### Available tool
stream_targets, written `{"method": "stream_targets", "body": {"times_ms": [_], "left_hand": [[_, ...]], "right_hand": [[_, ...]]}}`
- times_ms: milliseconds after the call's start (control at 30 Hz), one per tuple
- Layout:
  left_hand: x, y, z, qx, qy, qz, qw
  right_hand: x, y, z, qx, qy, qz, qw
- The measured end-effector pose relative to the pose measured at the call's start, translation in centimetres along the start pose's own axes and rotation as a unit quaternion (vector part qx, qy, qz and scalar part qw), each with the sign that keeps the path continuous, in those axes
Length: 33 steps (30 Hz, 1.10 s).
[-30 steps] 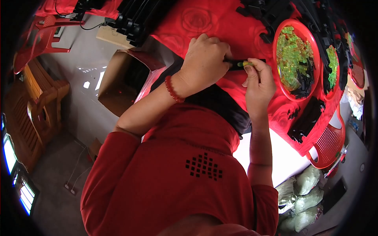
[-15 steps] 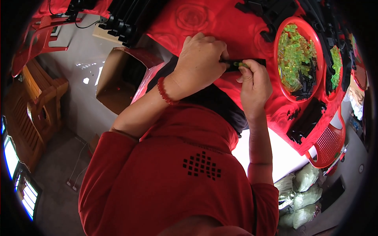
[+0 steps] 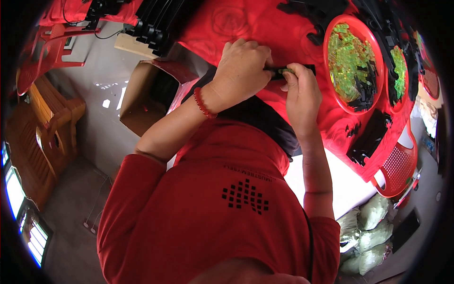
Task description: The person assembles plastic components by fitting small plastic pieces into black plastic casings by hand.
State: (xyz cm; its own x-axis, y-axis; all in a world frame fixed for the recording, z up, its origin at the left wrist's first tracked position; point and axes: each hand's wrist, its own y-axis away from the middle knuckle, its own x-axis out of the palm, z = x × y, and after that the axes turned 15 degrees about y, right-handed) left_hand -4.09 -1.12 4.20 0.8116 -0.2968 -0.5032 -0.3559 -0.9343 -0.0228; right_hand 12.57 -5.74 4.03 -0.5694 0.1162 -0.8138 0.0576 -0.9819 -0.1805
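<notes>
My left hand (image 3: 244,66), wearing a red bead bracelet (image 3: 203,103), is closed on a slim black plastic part (image 3: 279,74) held across in front of me. From the other side my right hand (image 3: 303,90) pinches a small green plastic piece (image 3: 285,70) between thumb and forefinger, against the black part. The fingers hide most of the contact. Right of my hands, a red oval basin (image 3: 325,61) holds many translucent yellow-green pieces (image 3: 347,66) and small black ones (image 3: 366,92). Farther right is a second red container with green pieces (image 3: 398,71).
Black plastic parts (image 3: 321,9) lie at the table's far side, and a black block-shaped item (image 3: 371,142) near its right corner. A red cloth (image 3: 231,21) covers the table. A cardboard box (image 3: 137,90), red chairs (image 3: 399,175), a wooden bench (image 3: 52,109) and pale bags (image 3: 376,213) surround it.
The view has shifted slightly. Both hands keep hold of the black part and the green piece; my right fingers have closed further over the green piece, so less of it shows.
</notes>
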Motion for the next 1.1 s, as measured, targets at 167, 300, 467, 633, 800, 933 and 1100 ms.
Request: {"method": "stream_targets", "body": {"times_ms": [167,300,467,633,800,933,1100], "left_hand": [[-0.1,0.4,-0.4,-0.016,-0.031,0.004,0.999],[0.0,0.4,0.0,0.0,-0.027,0.0,1.0],[-0.1,0.4,0.1,0.002,-0.021,0.0,1.0],[-0.1,0.3,0.2,-0.003,-0.021,0.002,1.0],[0.1,0.2,0.4,0.0,-0.017,0.005,1.0],[0.1,0.2,0.5,0.012,-0.023,-0.006,1.0],[0.3,0.1,0.5,0.021,-0.017,-0.016,1.0]], "right_hand": [[0.0,0.9,-0.3,0.078,-0.091,-0.05,0.992],[0.2,1.4,-0.5,0.112,-0.146,-0.072,0.98],[0.8,1.1,-0.1,0.1,-0.123,-0.072,0.985],[1.1,0.8,-0.2,0.084,-0.096,-0.063,0.99],[1.5,0.7,-0.4,0.062,-0.071,-0.078,0.993],[1.0,0.3,0.1,0.044,-0.052,-0.067,0.995],[0.9,0.2,0.1,0.029,-0.043,-0.047,0.998]]}}
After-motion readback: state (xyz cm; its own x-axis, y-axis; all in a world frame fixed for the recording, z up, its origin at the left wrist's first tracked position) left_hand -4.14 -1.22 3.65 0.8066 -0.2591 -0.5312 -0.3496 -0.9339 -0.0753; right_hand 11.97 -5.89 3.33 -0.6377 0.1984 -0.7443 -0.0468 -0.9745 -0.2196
